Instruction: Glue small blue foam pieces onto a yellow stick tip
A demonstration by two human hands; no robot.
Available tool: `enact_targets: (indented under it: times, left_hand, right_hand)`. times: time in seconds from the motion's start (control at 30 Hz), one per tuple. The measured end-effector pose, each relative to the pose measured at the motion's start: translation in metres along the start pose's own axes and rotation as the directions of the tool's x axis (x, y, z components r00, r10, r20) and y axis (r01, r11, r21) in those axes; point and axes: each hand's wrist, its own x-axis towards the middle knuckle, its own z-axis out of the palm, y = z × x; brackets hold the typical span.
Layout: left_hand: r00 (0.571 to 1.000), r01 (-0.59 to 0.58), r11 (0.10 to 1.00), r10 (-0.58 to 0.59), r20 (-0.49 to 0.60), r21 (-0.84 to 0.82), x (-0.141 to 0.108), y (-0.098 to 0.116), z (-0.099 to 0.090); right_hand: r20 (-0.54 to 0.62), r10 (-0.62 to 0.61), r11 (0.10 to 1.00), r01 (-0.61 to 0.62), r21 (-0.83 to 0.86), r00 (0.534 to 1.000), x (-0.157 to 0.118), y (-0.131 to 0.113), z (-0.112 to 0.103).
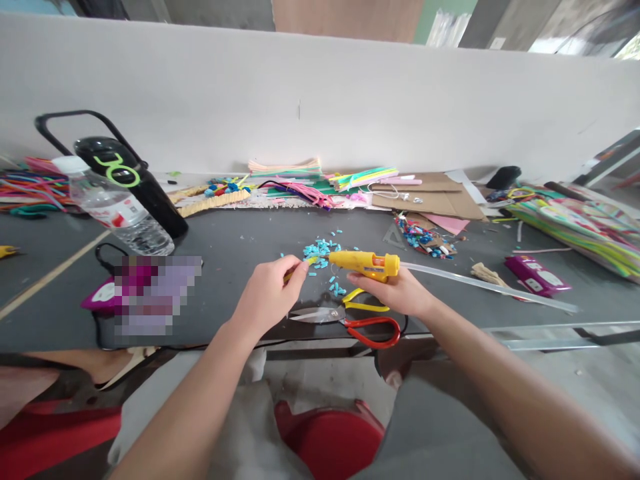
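My right hand (397, 291) is wrapped round the handle of a yellow glue gun (367, 263), whose nozzle points left. A long clear glue stick (490, 287) extends from its back end to the right. My left hand (273, 290) pinches a thin yellow-green strip (312, 260), its end close to the nozzle. Small light-blue pieces (336, 288) lie scattered under and around the nozzle. Scissors (320, 315) with one yellow and one red handle rest just in front of the glue gun, blades toward the left.
A water bottle (125, 217) and a black flask (150, 193) lean at the left, behind a purple box (103, 297). Another purple box (537, 275) sits right. Pipe-cleaner bundles (580, 233) and cardboard (425, 193) line the back. A red stool (330, 443) stands below.
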Motion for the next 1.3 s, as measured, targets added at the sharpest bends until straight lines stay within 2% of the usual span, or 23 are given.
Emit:
enact_targets:
  times: [0.4, 0.73, 1.07, 1.13, 1.2, 1.3]
  left_hand:
    - [1.0, 0.006, 1.0, -0.006, 0.0, 0.026, 0.0, 0.0, 0.002]
    - [1.0, 0.009, 0.999, -0.01, 0.004, 0.035, 0.0, 0.001, 0.001]
    - [0.998, 0.067, 0.993, -0.068, -0.01, -0.098, 0.001, -0.002, 0.0]
    - [0.996, 0.076, 0.991, -0.079, -0.028, -0.11, 0.001, -0.002, -0.001]
    - [0.996, 0.077, 0.991, -0.082, -0.038, -0.111, 0.0, -0.003, -0.001]
    - [0.997, 0.07, 0.994, -0.074, -0.04, -0.086, 0.0, -0.004, -0.002]
  right_hand:
    - [0.031, -0.028, 1.0, 0.028, 0.003, 0.999, -0.001, -0.007, 0.002]
    - [0.022, -0.003, 1.0, 0.003, -0.005, 1.0, 0.0, -0.006, 0.0]
    - [-0.057, 0.008, 1.0, -0.008, 0.001, 0.998, 0.0, -0.001, -0.013]
    - [-0.126, 0.039, 0.998, -0.046, -0.048, 0.991, 0.003, 0.004, -0.021]
    - [-0.208, 0.095, 0.974, -0.133, -0.182, 0.974, 0.009, 0.015, -0.033]
    - [-0.26, 0.158, 0.863, -0.261, -0.432, 0.953, 0.02, 0.039, -0.052]
